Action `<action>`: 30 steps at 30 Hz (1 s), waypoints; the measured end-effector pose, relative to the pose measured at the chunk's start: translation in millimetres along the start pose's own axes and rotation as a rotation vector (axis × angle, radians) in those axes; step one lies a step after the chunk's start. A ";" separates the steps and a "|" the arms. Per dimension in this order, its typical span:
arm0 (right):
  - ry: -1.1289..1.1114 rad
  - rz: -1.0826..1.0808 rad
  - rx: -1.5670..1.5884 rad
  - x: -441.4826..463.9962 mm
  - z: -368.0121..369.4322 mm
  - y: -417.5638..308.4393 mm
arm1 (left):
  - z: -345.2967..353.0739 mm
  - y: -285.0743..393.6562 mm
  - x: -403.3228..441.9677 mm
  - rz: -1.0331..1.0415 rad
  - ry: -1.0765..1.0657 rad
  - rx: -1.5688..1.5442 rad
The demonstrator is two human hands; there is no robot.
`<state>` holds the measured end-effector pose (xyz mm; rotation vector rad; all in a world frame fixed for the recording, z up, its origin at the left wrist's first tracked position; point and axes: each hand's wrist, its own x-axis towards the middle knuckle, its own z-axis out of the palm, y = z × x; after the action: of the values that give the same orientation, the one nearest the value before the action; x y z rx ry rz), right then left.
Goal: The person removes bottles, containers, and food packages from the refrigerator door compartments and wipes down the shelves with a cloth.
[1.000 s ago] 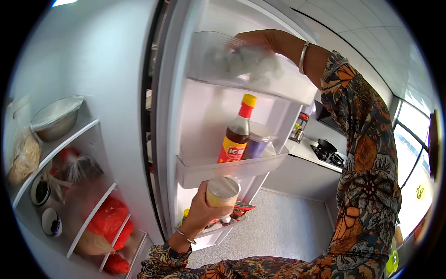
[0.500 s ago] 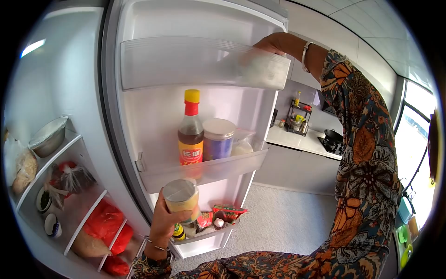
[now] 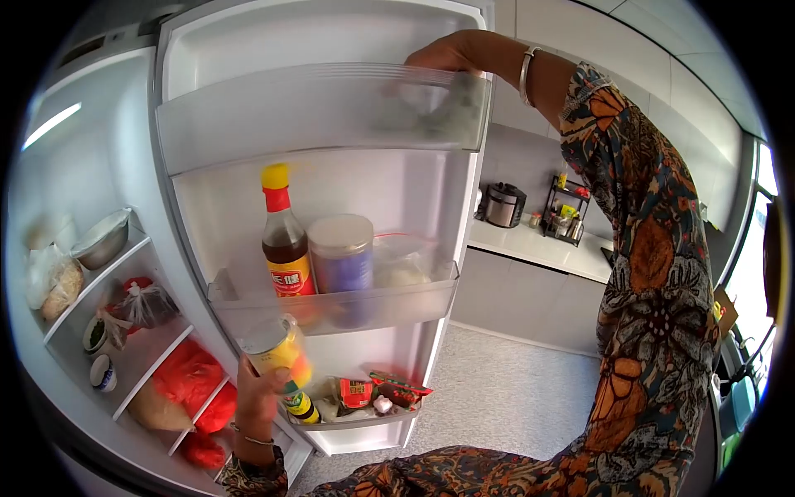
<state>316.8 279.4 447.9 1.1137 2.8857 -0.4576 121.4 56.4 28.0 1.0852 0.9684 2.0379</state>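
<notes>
My left hand (image 3: 258, 396) is closed around a yellow cup-shaped container (image 3: 278, 349) with a pale lid, in front of the fridge door below its middle shelf. My right hand (image 3: 443, 55) reaches over the rim of the top door bin (image 3: 273, 116); its fingers are partly hidden behind the bin front, near a greenish bag (image 3: 451, 112) blurred through the plastic. On the middle door shelf stand a sauce bottle (image 3: 286, 248) with a yellow cap, a white-lidded purple tub (image 3: 341, 261) and a clear bag (image 3: 404, 269).
Packets (image 3: 356, 392) and a small yellow-labelled bottle (image 3: 301, 406) sit in the bottom door bin. Left, fridge shelves hold a metal bowl (image 3: 103, 240), bowls and red bags (image 3: 186, 377). Behind the door, a counter (image 3: 530, 244) bears a cooker (image 3: 503, 205) and a rack (image 3: 567, 211).
The fridge door and its contents have shifted left in view and face me more squarely. My left hand has moved left with the container. My right hand stays at the top bin.
</notes>
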 end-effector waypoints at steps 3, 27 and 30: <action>0.036 -0.174 0.057 -9.2 -8.2 3.4 | 7.0 5.7 -5.2 0.046 0.035 0.002; 0.467 -0.660 -0.821 14.1 13.4 -70.1 | -17.4 7.3 8.1 -0.045 -0.048 -0.073; -0.106 -0.240 -0.260 18.6 4.4 -50.4 | -16.2 7.9 6.5 -0.010 -0.095 -0.086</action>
<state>269.3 254.9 454.8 0.6905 2.8882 -0.1317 102.8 52.3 30.9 1.1175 0.8291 1.9827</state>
